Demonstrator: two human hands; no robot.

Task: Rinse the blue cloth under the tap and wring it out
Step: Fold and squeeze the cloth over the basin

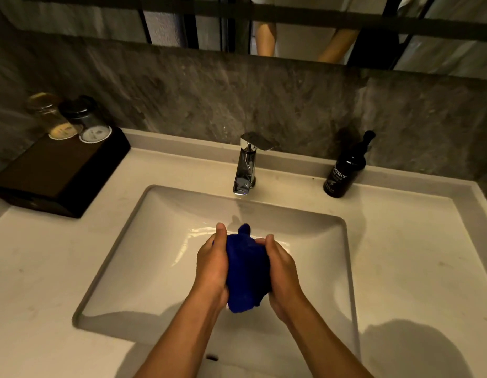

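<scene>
Both hands, the left hand (213,264) and right hand (281,271), clasp the bunched blue cloth (246,268) over the sink (343,268), forward of the chrome tap (246,167). Squeezing there could drip water past the basin's front edge.

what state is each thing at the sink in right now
dark blue cloth: bunched up, squeezed between both hands over the basin
left hand: closed on the cloth
right hand: closed on the cloth
chrome tap: no stream visible
white rectangular basin: wet sheen, not filled
black pump bottle: upright on the counter
two glass tumblers: upside down on a dark tray
</scene>
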